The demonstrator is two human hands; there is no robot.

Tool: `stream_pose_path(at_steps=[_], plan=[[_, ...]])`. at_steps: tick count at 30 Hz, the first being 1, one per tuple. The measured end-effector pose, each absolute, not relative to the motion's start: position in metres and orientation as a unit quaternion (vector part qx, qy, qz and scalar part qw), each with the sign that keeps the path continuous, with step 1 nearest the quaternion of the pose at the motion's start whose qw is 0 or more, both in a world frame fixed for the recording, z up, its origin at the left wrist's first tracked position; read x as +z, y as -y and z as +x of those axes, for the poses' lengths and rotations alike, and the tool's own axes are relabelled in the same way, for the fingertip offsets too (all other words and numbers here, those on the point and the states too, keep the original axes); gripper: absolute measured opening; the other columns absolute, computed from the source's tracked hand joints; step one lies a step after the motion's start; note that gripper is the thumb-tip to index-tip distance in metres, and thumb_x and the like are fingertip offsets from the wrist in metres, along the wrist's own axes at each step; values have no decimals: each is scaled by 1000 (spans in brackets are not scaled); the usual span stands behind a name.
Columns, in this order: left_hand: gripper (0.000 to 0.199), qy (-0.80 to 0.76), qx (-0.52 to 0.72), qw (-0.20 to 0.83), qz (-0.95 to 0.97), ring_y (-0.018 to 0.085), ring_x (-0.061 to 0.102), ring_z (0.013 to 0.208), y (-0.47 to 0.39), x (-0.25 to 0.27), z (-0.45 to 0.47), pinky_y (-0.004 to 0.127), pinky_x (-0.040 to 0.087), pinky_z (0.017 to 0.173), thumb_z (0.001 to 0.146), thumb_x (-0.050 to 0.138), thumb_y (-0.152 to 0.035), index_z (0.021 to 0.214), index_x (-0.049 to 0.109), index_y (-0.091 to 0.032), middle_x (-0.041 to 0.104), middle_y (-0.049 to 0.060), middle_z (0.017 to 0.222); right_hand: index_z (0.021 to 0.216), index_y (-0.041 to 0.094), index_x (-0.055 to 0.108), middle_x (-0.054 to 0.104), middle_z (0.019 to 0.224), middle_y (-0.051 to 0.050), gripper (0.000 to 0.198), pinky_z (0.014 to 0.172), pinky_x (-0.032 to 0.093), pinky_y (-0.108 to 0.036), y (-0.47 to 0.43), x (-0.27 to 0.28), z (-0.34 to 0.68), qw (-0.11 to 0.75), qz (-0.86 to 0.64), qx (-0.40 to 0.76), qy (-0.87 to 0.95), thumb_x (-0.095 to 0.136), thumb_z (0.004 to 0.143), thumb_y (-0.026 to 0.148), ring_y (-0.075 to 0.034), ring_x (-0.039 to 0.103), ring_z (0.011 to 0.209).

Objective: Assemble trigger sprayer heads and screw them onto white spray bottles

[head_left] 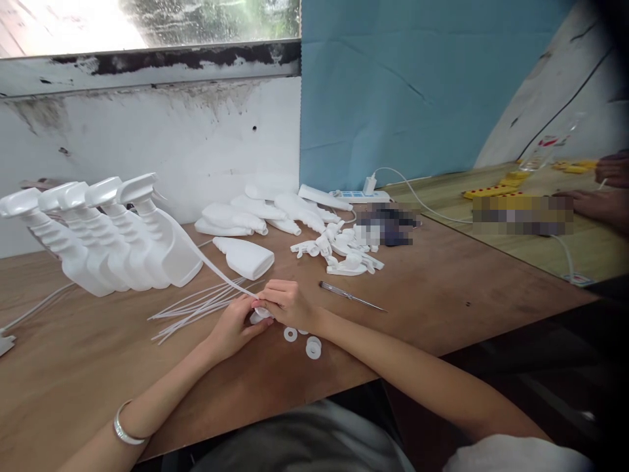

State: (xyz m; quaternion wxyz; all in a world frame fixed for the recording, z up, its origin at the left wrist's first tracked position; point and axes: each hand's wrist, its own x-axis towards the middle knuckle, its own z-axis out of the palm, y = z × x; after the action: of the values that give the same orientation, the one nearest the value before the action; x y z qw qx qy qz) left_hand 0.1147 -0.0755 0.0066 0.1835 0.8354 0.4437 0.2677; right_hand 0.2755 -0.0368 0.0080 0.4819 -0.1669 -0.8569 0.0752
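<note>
Close together above the table's front edge, my left hand [238,328] and my right hand [289,307] are both closed around a small white plastic part [264,314]. A long, thin white plastic tube [219,270] runs up and left from my right hand's fingertips; its lower end is hidden there. Fingers cover most of the small part. Several thin white tubes [189,309] lie on the table beside my left hand. White ring washers [313,348] rest just below my right hand, and a screwdriver [351,296] with a clear handle lies beyond its wrist.
White plastic spray-bottle-like bodies [130,255] stand in a row at left. Behind my hands are white hollow shells [246,257] and a pile of small white parts [339,246]. A power strip [361,195] sits by the wall. Another person's hands [602,203] are at far right.
</note>
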Motion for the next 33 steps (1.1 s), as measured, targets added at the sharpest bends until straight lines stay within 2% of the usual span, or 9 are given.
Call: stream_pose_path(at_steps=[9, 17, 24, 30, 33], plan=[[23, -442, 280, 211, 826, 14, 47, 66, 76, 11, 118, 25, 38, 60, 82, 53, -39, 86, 57, -17, 56, 2, 74, 67, 18, 56, 53, 56, -1, 28, 57, 41, -26, 32, 2, 277, 478, -180, 72, 857, 40, 90, 21, -13, 48, 58], [25, -461, 282, 211, 814, 13, 45, 62, 75, 7, 117, 24, 36, 56, 80, 54, -42, 80, 53, -17, 52, -1, 69, 68, 18, 59, 57, 56, -2, 27, 54, 41, -25, 33, 4, 279, 492, -158, 80, 853, 44, 90, 23, -13, 49, 56], [26, -468, 278, 221, 809, 13, 44, 61, 75, 6, 116, 24, 36, 55, 80, 53, -42, 79, 52, -17, 51, -1, 68, 67, 18, 61, 57, 56, -2, 30, 57, 43, -26, 30, 4, 280, 469, -161, 110, 861, 44, 90, 27, -13, 50, 57], [24, -469, 275, 207, 813, 13, 47, 63, 73, 4, 115, 24, 38, 57, 80, 54, -40, 78, 53, -17, 53, -1, 69, 72, 18, 63, 60, 61, -2, 29, 58, 44, -25, 31, 6, 280, 466, -152, 131, 862, 43, 90, 27, -12, 52, 59], [22, -459, 273, 206, 820, 16, 52, 71, 74, 5, 116, 27, 42, 64, 78, 57, -38, 81, 55, -17, 58, 2, 77, 73, 18, 62, 60, 64, -2, 27, 62, 44, -25, 31, 4, 280, 461, -156, 145, 862, 44, 90, 30, -13, 53, 63]])
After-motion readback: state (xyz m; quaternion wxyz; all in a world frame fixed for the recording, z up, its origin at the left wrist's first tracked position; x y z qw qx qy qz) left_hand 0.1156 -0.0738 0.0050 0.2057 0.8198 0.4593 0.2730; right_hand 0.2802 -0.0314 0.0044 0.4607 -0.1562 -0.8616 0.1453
